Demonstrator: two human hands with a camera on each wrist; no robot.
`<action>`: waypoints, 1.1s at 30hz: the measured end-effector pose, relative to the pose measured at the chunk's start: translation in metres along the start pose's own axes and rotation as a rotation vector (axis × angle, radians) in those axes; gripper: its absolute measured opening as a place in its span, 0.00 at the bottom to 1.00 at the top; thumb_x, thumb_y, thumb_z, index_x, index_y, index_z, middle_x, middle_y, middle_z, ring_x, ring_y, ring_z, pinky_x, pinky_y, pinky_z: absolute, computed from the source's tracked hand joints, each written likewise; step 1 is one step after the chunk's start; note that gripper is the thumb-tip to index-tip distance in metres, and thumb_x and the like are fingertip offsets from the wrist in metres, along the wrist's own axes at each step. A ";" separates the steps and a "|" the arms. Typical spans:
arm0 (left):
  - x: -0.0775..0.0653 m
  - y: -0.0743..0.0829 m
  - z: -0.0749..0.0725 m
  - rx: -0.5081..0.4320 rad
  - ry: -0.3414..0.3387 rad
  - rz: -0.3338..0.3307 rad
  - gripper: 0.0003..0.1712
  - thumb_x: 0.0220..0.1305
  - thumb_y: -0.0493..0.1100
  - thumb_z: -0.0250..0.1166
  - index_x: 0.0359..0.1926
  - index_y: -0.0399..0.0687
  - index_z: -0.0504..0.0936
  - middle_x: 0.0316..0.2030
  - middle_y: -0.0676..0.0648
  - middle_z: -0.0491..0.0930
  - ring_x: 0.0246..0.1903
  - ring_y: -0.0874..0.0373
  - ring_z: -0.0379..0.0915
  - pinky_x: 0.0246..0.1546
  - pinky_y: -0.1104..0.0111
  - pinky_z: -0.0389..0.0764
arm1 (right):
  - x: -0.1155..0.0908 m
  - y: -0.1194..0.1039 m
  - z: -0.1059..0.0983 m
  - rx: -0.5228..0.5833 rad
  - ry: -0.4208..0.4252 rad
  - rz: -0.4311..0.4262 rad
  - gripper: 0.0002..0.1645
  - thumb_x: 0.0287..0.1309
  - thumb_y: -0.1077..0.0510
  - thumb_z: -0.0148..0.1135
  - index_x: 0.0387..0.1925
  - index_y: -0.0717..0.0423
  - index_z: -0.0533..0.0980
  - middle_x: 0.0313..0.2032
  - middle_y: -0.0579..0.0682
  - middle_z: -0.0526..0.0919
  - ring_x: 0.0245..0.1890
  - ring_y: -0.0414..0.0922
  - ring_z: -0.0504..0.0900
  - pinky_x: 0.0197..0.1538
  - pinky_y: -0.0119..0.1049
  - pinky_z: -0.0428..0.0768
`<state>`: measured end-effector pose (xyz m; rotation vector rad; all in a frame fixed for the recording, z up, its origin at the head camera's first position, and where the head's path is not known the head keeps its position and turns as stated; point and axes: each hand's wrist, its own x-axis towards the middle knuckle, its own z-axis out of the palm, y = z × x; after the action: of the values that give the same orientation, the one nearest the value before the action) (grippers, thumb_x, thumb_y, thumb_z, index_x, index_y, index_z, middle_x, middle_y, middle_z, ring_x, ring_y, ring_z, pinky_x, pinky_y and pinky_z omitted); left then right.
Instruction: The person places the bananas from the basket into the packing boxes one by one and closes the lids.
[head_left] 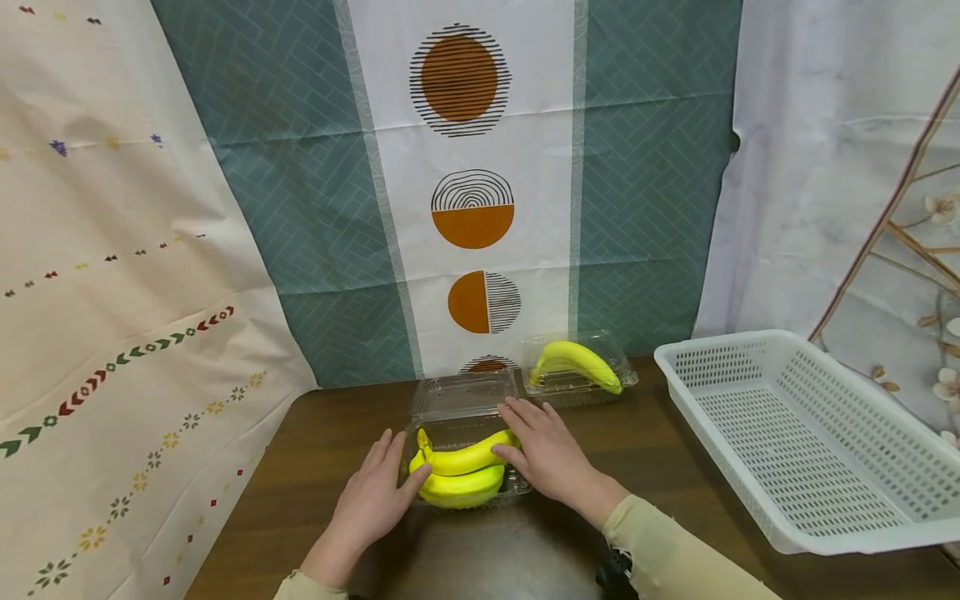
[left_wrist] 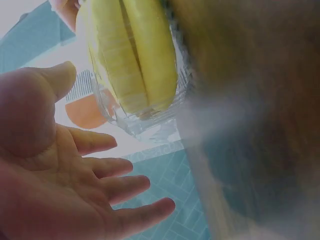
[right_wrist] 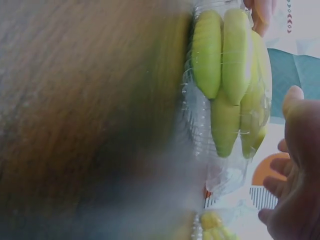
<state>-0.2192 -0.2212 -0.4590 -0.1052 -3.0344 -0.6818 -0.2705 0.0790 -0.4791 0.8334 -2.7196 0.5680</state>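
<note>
A clear plastic clamshell container (head_left: 517, 485) stands on the table with its lid (head_left: 465, 392) folded back. Several yellow bananas (head_left: 461, 483) lie inside it. At the container's left side is my left hand (head_left: 375, 492), fingers extended and thumb over the bananas' left end. My right hand (head_left: 551, 454) is at the right side, its thumb by the end of the upper banana; whether it touches is hard to tell. In the left wrist view the left palm (left_wrist: 60, 165) faces the container with spread fingers. The right hand (right_wrist: 295, 170) appears partly in the right wrist view, its fingers loosely bent and holding nothing.
Behind and to the right, a second clear container (head_left: 626, 377) holds a banana (head_left: 577, 362). A white perforated plastic basket (head_left: 795, 467) stands at the table's right side. Patterned cloths (head_left: 645, 208) hang behind and beside the wooden table (head_left: 315, 450).
</note>
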 end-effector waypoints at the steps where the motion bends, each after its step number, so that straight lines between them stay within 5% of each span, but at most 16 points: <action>1: 0.002 0.000 -0.001 -0.002 0.000 -0.001 0.53 0.80 0.70 0.62 0.85 0.36 0.62 0.85 0.29 0.53 0.82 0.27 0.51 0.69 0.21 0.60 | 0.001 -0.001 0.000 -0.012 0.002 0.012 0.44 0.82 0.36 0.59 0.84 0.58 0.65 0.82 0.59 0.66 0.82 0.59 0.63 0.83 0.64 0.55; 13: 0.025 0.002 -0.001 -0.060 0.013 -0.014 0.51 0.82 0.66 0.62 0.86 0.35 0.60 0.85 0.29 0.51 0.83 0.28 0.50 0.72 0.23 0.58 | 0.006 -0.007 -0.004 0.001 -0.030 0.089 0.45 0.84 0.36 0.56 0.85 0.60 0.63 0.83 0.63 0.62 0.83 0.61 0.62 0.82 0.64 0.58; 33: 0.051 -0.012 0.002 -0.163 -0.028 -0.005 0.56 0.80 0.73 0.57 0.87 0.36 0.56 0.87 0.31 0.48 0.85 0.30 0.44 0.78 0.30 0.54 | 0.017 -0.004 -0.002 0.105 -0.110 0.196 0.49 0.84 0.34 0.54 0.86 0.64 0.59 0.83 0.68 0.60 0.80 0.65 0.65 0.79 0.63 0.66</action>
<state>-0.2714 -0.2278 -0.4634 -0.1110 -3.0016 -0.9347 -0.2817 0.0680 -0.4706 0.6425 -2.9148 0.7305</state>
